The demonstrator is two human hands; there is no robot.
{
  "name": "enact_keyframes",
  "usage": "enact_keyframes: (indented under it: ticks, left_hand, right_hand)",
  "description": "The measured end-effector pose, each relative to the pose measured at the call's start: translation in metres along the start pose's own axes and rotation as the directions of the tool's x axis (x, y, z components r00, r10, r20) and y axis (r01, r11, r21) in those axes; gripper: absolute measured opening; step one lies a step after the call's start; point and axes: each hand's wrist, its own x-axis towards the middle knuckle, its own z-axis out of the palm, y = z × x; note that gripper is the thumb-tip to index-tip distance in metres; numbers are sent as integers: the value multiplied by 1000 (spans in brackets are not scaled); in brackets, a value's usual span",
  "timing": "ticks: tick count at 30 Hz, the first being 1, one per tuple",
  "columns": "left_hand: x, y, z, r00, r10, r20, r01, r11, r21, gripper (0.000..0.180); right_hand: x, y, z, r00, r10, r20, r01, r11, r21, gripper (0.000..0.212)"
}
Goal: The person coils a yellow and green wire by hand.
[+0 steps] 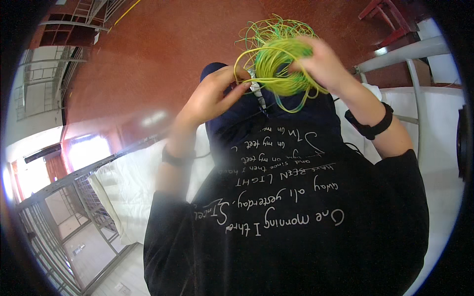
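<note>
Wire (269, 64) winding up, it seems: right grip (318, 61) round the coil (281, 88), left grip (219, 91) pinching a strand (260, 81) beside it; next loop wants even slack.

yellow-grn cord coil (269, 64) w/ deeper grn streaks, blk tee (301, 251) w/ wht handwriting-style print, navy trousers (224, 118), blk wristband (373, 122), reddish-brn floor (163, 64), dk red furniture legs (392, 22), wht bedding (126, 177), grey bedrail (425, 49), orangey curtain (54, 168)

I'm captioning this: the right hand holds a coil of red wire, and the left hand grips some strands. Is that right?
Not quite: the head view shows a yellow-green coil, not red. The right hand does hold it, and the left hand grips some strands.
</note>
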Motion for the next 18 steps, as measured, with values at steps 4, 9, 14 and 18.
enact_keyframes:
  ticks: [4, 9, 14, 18]
  left_hand:
    - [-13, -4, -2, 991, -6, -137, 6, 1000, -5, 12]
    - [-33, -22, -22, 924, -355, 146, 358, 934, 6, 14]
    - [-50, -73, -14, 904, -410, 126, 415, 910, -16, 15]
    - [-37, -69, 1, 933, -343, 110, 352, 933, -69, 16]
  right_hand:
    - [15, -42, -46, 906, 56, -420, 162, 870, 466, 27]
    - [-6, -49, -136, 706, 273, -653, 369, 645, 669, 25]
    - [-36, -53, -150, 705, 45, -708, 548, 600, 583, 43]
    - [-59, -46, -152, 900, -257, -352, 430, 389, 815, 36]
